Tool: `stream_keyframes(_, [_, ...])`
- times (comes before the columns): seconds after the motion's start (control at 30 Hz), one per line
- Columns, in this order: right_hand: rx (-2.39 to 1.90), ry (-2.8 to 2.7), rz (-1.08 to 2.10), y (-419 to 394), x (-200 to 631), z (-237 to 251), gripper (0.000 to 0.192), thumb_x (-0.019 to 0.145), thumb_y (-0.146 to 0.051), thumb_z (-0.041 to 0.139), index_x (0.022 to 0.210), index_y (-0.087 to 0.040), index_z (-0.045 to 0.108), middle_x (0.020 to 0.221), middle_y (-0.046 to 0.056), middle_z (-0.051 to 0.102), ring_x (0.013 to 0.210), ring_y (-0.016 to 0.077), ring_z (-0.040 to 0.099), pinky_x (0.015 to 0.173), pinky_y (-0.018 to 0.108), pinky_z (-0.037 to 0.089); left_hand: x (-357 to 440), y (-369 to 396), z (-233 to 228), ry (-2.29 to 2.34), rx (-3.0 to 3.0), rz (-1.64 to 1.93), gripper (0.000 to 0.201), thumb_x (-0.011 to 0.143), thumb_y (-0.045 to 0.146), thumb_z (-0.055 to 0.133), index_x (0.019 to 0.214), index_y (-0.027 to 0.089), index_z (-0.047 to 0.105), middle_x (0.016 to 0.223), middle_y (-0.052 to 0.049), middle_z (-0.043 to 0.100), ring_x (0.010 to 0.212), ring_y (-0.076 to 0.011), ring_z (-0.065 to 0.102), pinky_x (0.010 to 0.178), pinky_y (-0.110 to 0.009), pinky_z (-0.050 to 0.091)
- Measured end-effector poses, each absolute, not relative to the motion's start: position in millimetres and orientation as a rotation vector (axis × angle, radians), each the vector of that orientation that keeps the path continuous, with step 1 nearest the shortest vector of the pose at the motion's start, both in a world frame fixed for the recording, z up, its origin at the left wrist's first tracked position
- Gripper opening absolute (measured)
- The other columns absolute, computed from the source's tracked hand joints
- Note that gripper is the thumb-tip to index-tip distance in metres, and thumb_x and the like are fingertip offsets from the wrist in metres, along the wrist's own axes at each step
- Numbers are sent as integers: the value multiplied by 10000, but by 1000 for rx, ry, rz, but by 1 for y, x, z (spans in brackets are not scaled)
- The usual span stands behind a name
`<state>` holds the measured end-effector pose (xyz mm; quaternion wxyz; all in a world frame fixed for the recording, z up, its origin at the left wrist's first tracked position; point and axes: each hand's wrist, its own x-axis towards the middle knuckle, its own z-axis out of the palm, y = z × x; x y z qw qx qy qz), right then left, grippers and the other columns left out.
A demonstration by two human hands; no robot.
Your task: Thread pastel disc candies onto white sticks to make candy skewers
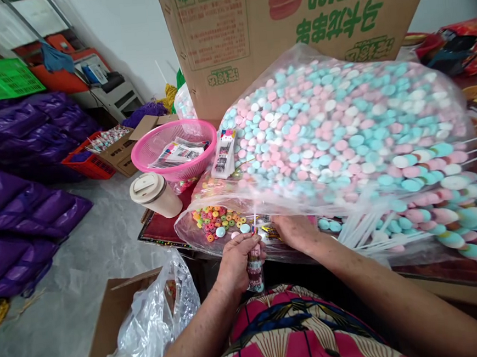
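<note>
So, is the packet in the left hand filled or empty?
Filled, at least partly: pink and blue candy shows through the clear packet in the left hand.

Light: bright, fairly even | Glare: highlights streaked the purple bags point(22, 217) at left and crumpled clear plastic point(146, 323) near left | Shadow: deep below the table point(162, 227) | Blur: candies point(342, 126) looked hazy through film | Edges: stretched; far-right corner darkened

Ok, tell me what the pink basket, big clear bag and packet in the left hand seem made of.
The pink basket looks like moulded plastic, smooth at the rim, with holes through its wall. The big clear bag seems thin, glossy plastic film: it is transparent and wrinkled. The packet in the left hand is probably printed plastic film, as coloured contents show through.
</note>
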<state>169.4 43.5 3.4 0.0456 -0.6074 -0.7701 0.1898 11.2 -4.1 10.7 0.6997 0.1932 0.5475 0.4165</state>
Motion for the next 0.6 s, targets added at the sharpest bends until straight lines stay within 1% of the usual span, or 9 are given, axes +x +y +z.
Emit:
stream_keyframes(0.1, [-1822, -2352, 542, 46, 173, 5, 234, 832, -152, 433, 910, -206, 648, 902, 84, 669, 826, 212, 578, 710, 294, 370, 9, -6, 10, 1224, 417, 929, 302, 539, 319, 779, 669, 131, 582, 583, -8, 620, 426, -93, 542, 424, -204, 399])
stream_keyframes(0.27, [-1750, -2333, 541, 48, 198, 8, 277, 854, -219, 421, 692, -208, 645, 696, 46, 651, 650, 184, 554, 594, 271, 350, 10, -3, 5, 1207, 398, 906, 312, 532, 321, 776, 701, 132, 595, 597, -12, 628, 435, -105, 554, 426, -210, 403])
stream_keyframes(0.33, [-1738, -2281, 551, 47, 203, 9, 305, 858, -216, 403, 675, -194, 645, 666, 47, 645, 618, 174, 544, 579, 266, 357, 11, -1, 4, 1199, 396, 898, 312, 529, 324, 770, 707, 133, 599, 598, -10, 626, 434, -104, 552, 423, -211, 403])
stream_keyframes(0.4, [-1695, -2228, 572, 40, 200, 13, 332, 881, -225, 367, 751, -173, 668, 678, 55, 648, 625, 166, 554, 590, 263, 385, 13, 1, 4, 1192, 397, 898, 302, 527, 320, 762, 705, 135, 603, 601, -9, 626, 434, -104, 550, 420, -211, 400])
stream_keyframes(0.5, [-1520, -2210, 701, 18, 184, 22, 340, 897, -234, 348, 981, -172, 672, 719, 37, 661, 645, 141, 583, 609, 237, 432, 17, 1, 3, 1178, 402, 906, 268, 522, 293, 748, 693, 139, 611, 573, 2, 610, 431, -106, 541, 418, -213, 393])
stream_keyframes(0.53, [-1433, -2186, 788, 10, 177, 24, 343, 885, -219, 359, 1046, -182, 660, 750, 34, 672, 675, 138, 599, 629, 234, 450, 19, 0, 3, 1167, 404, 911, 249, 525, 284, 739, 688, 141, 615, 550, 11, 595, 426, -104, 532, 423, -214, 394])
stream_keyframes(0.6, [-1294, -2067, 955, -3, 164, 24, 382, 855, -187, 375, 1145, -197, 625, 865, 54, 688, 810, 157, 624, 722, 266, 476, 23, -2, 4, 1134, 418, 927, 205, 542, 278, 719, 656, 141, 617, 504, 26, 558, 416, -92, 502, 436, -215, 395])
